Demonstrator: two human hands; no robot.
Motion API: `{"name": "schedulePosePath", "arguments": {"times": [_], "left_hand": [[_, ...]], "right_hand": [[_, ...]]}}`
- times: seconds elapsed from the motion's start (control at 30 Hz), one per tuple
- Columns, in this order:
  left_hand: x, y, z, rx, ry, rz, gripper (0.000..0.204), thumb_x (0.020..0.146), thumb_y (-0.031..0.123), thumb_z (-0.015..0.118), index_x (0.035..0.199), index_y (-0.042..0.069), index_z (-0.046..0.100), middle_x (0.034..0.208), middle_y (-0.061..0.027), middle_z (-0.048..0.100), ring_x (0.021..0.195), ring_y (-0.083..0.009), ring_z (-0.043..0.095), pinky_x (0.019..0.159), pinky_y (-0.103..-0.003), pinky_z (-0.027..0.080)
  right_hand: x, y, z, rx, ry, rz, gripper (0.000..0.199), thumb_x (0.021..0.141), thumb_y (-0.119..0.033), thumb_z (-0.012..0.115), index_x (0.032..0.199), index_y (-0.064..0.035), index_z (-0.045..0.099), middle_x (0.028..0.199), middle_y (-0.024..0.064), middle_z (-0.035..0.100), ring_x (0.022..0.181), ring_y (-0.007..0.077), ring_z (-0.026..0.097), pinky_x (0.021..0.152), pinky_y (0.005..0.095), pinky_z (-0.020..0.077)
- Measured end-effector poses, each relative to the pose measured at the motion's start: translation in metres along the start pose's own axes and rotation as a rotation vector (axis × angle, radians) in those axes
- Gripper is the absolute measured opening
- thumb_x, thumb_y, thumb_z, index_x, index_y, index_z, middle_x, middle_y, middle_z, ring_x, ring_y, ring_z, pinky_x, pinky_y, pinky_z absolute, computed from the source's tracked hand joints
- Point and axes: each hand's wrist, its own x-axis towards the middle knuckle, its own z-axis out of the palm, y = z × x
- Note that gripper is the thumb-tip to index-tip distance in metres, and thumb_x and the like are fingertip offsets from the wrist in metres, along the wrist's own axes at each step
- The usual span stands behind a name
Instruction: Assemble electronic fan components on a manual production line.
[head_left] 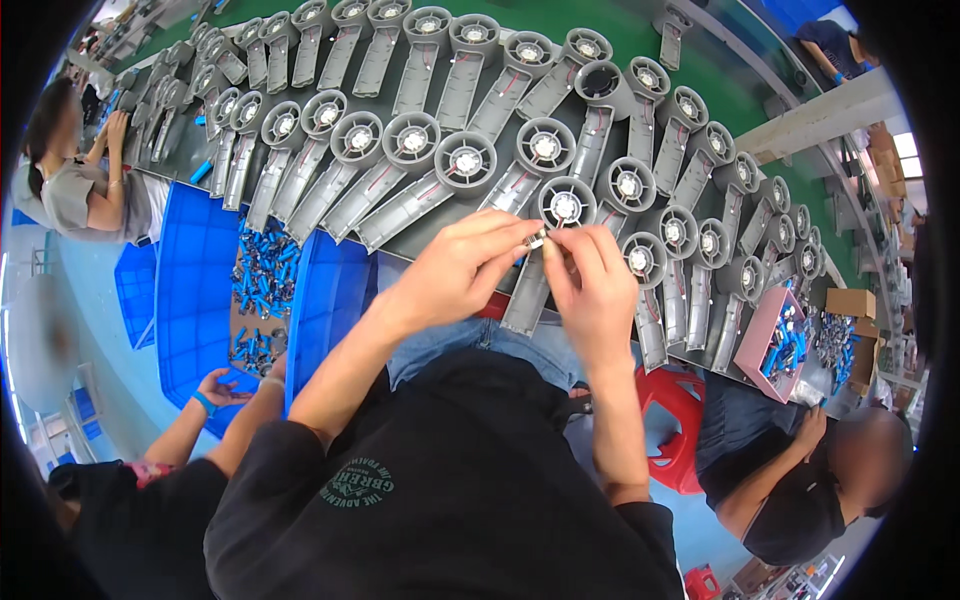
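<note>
Both hands meet over the near edge of the table, fingers pinched together. Between them is a small silvery part [535, 239], mostly hidden by the fingertips, so its kind does not show. My left hand [455, 268] grips it from the left, thumb and forefinger closed. From the right, my right hand [592, 278] pinches the same part. Directly beneath lies a grey fan housing [527, 300], its handle toward me. Its round fan end [567, 203] sits just beyond my fingertips. Another grey fan housing [466, 163] lies beyond my left hand, a red wire along its handle.
Rows of similar housings cover the dark table [400, 240]. A blue bin [190, 290] at left holds blue cylindrical cells with wires; a co-worker's hand [222, 388] reaches in. At right stand a pink box [757, 345] of blue cells, a red stool [672, 425] and a seated person [800, 480].
</note>
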Motion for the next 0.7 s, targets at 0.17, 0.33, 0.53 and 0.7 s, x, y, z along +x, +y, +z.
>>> {"name": "schedulePosePath", "arguments": {"times": [0.17, 0.33, 0.53, 0.7], "left_hand": [[-0.018, 0.009, 0.003, 0.008, 0.153, -0.112, 0.030, 0.088, -0.002, 0.059, 0.117, -0.002, 0.064, 0.099, -0.0167, 0.066, 0.088, -0.0315, 0.062, 0.079, -0.038, 0.050], [-0.011, 0.028, 0.015, -0.184, 0.243, -0.063, 0.030, 0.092, 0.000, 0.056, 0.121, -0.001, 0.062, 0.107, -0.0166, 0.063, 0.094, -0.0297, 0.062, 0.082, -0.036, 0.048], [0.041, 0.043, -0.031, -0.737, 0.424, -0.215, 0.030, 0.106, 0.020, 0.039, 0.122, 0.002, 0.056, 0.104, -0.0059, 0.060, 0.076, -0.0093, 0.060, 0.068, -0.025, 0.047], [0.160, -0.062, -0.134, -0.864, 0.589, -0.462, 0.024, 0.100, 0.018, 0.040, 0.098, 0.002, 0.058, 0.075, -0.0089, 0.059, 0.047, -0.0167, 0.053, 0.046, -0.030, 0.044]], "right_hand": [[-0.041, -0.035, -0.008, -0.049, -0.328, 0.696, 0.032, 0.086, -0.033, 0.071, 0.090, -0.0015, 0.070, 0.067, 0.0219, 0.064, 0.060, 0.0340, 0.065, 0.059, 0.0430, 0.0490], [-0.059, -0.055, -0.025, 0.455, -0.111, 0.978, 0.017, 0.092, -0.010, 0.065, 0.089, 0.0067, 0.066, 0.058, -0.0012, 0.056, 0.048, 0.0059, 0.049, 0.044, 0.0226, 0.0369], [0.023, -0.071, -0.041, 0.377, -0.140, 0.694, 0.018, 0.094, -0.018, 0.065, 0.086, -0.0018, 0.064, 0.055, -0.0037, 0.051, 0.040, 0.0024, 0.043, 0.035, 0.0182, 0.0285], [0.194, -0.042, 0.037, 0.238, -0.333, 0.331, 0.034, 0.097, -0.025, 0.058, 0.073, -0.0007, 0.061, 0.048, -0.0025, 0.046, 0.040, 0.0057, 0.041, 0.039, 0.0252, 0.0301]]}}
